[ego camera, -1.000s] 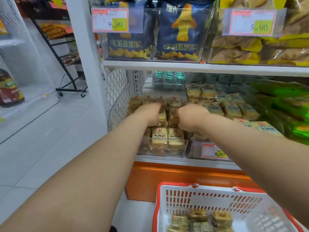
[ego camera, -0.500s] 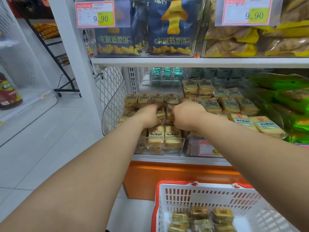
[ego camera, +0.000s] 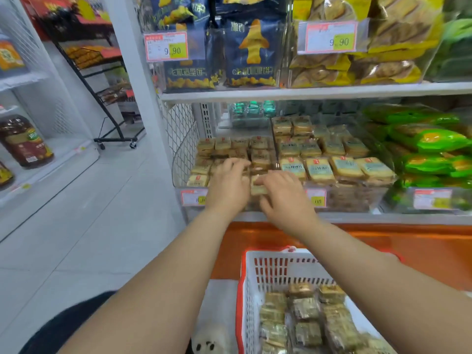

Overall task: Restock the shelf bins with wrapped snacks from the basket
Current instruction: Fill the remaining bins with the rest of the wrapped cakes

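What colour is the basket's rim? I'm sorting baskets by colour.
Red, around white slotted walls of the basket; the head view shows it clearly.

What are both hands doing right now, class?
Left hand: open, fingers resting on the bin's wrapped snacks.
Right hand: fingers on one wrapped snack; grip unclear.

Pale tiled floor (ego camera: pixel 76 226); white shelf upright (ego camera: pixel 132 80); black wheeled rack (ego camera: pixel 102 80) behind; orange base panel (ego camera: pixel 408 241) under shelving; even bright light.
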### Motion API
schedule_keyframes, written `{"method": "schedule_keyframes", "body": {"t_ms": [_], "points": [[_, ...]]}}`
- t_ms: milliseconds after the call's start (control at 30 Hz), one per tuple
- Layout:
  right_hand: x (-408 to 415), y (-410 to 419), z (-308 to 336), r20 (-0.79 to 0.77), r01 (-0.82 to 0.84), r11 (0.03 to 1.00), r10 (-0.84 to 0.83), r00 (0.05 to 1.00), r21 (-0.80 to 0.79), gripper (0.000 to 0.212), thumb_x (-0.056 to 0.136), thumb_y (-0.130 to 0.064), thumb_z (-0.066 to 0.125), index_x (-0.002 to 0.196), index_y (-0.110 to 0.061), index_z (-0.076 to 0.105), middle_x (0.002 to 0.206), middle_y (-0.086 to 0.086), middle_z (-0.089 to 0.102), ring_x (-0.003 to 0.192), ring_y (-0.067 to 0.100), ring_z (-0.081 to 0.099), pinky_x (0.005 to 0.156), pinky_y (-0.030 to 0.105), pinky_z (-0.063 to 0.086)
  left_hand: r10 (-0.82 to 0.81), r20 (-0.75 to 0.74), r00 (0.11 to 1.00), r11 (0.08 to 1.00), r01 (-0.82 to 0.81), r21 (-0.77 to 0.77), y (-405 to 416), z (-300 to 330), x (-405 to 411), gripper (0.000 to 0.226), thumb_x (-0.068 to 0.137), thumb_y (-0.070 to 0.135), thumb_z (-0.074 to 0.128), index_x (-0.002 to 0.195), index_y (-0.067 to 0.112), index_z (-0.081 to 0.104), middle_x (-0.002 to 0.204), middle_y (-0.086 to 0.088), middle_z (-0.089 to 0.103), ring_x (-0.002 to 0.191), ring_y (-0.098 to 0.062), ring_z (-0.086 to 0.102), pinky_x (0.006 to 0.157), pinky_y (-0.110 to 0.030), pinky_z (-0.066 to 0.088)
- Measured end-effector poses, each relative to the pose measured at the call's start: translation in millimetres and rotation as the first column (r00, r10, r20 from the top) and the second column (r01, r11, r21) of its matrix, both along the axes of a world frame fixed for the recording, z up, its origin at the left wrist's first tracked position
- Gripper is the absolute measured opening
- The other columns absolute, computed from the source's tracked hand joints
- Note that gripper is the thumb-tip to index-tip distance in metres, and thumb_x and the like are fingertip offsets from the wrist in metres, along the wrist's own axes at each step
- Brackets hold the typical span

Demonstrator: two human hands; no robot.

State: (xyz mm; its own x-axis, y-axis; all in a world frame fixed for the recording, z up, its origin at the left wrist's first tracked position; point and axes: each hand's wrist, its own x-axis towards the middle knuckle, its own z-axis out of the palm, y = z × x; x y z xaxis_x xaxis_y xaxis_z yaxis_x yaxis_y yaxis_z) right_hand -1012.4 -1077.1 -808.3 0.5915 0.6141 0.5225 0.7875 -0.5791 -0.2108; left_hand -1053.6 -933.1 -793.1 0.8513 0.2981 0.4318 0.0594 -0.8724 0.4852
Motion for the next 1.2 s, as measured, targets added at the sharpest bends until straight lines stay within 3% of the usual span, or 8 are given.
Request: {"method": "schedule_keyframes", "body": {"t_ms": [200,333,467,667,800,967,1100,1200], "points": [[-62,-70,-82,-0.359,0.122,0.985,-0.071,0.931,0.122,0.023,0.087,-0.01,0.055,0.107,-0.013,0.065,0.102,0.005,0.066,0.099,0.026,0.056,0.084,0.037,0.044,-0.118,-0.027,0.993,0.992,0.117,-0.047,-78,-68,-68,0.03,0.091,0.012,0.054,0.119,0.017,0.062,0.118,-0.002,0.06,0.112,-0.023,0.05,0.097,-0.037,0.041],[-84,-123,-155,-0.739,0.296,0.944,-0.302,0.602,-0.144,0.016,0.092,-0.015,0.054,0.106,-0.018,0.062,0.09,-0.002,0.064,0.087,0.024,0.061,0.078,0.034,0.049,-0.203,-0.398,0.895,0.975,0.146,-0.169,-117,-133,-104,0.031,0.097,0.021,0.05,0.126,0.023,0.06,0.127,0.002,0.061,0.119,-0.021,0.05,0.099,-0.035,0.042],[-100,-155,-209,-0.774,0.106,0.885,-0.45,0.446,-0.453,0.014,0.092,-0.021,0.056,0.104,-0.016,0.062,0.092,0.002,0.064,0.082,0.018,0.058,0.076,0.031,0.045,-0.228,-0.613,0.757,0.972,0.139,-0.19,-133,-177,-135,0.028,0.097,0.02,0.05,0.121,0.022,0.063,0.124,0.0,0.062,0.112,-0.022,0.055,0.095,-0.036,0.048],[-92,-159,-245,-0.686,0.026,0.804,-0.524,0.505,-0.594,0.011,0.091,-0.016,0.055,0.099,-0.023,0.058,0.098,-0.001,0.066,0.082,0.011,0.061,0.063,0.021,0.045,-0.187,-0.678,0.711,0.981,0.095,-0.172,-134,-199,-134,0.025,0.098,0.026,0.05,0.117,0.024,0.065,0.12,0.001,0.063,0.107,-0.02,0.057,0.091,-0.036,0.049],[-67,-130,-260,-0.493,-0.084,0.702,-0.404,0.77,-0.707,0.044,0.091,-0.023,0.055,0.133,-0.019,0.046,0.133,0.009,0.052,0.124,0.027,0.048,0.102,0.042,0.043,-0.169,-0.676,0.718,0.983,0.074,-0.167,-134,-209,-124,0.024,0.097,0.028,0.051,0.116,0.026,0.065,0.118,0.003,0.063,0.104,-0.018,0.057,0.088,-0.036,0.05],[-66,-102,-285,-0.409,-0.223,0.459,-0.358,0.84,-0.86,0.062,0.092,-0.03,0.058,0.146,-0.014,0.03,0.147,0.016,0.037,0.135,0.035,0.036,0.112,0.052,0.027,-0.165,-0.645,0.746,0.972,0.014,-0.233,-133,-217,-112,0.021,0.097,0.031,0.054,0.114,0.028,0.065,0.113,0.01,0.063,0.101,-0.01,0.058,0.084,-0.027,0.048],[-67,-104,-294,-0.429,-0.208,0.523,-0.347,0.834,-0.827,0.069,0.086,-0.027,0.066,0.144,-0.016,0.03,0.144,0.015,0.038,0.132,0.033,0.041,0.109,0.047,0.036,-0.15,-0.626,0.765,0.953,-0.057,-0.298,-129,-218,-106,0.022,0.096,0.027,0.058,0.117,0.028,0.064,0.12,0.01,0.059,0.108,-0.011,0.056,0.091,-0.026,0.047],[-58,-108,-286,-0.619,-0.099,0.795,-0.381,0.687,-0.599,0.055,0.089,-0.047,0.055,0.134,-0.021,0.037,0.121,0.005,0.06,0.109,0.023,0.059,0.095,0.042,0.048,-0.119,-0.618,0.777,0.927,-0.135,-0.349,-121,-220,-101,0.03,0.095,0.023,0.058,0.125,0.026,0.059,0.132,0.004,0.052,0.112,-0.014,0.054,0.09,-0.022,0.045]]}}
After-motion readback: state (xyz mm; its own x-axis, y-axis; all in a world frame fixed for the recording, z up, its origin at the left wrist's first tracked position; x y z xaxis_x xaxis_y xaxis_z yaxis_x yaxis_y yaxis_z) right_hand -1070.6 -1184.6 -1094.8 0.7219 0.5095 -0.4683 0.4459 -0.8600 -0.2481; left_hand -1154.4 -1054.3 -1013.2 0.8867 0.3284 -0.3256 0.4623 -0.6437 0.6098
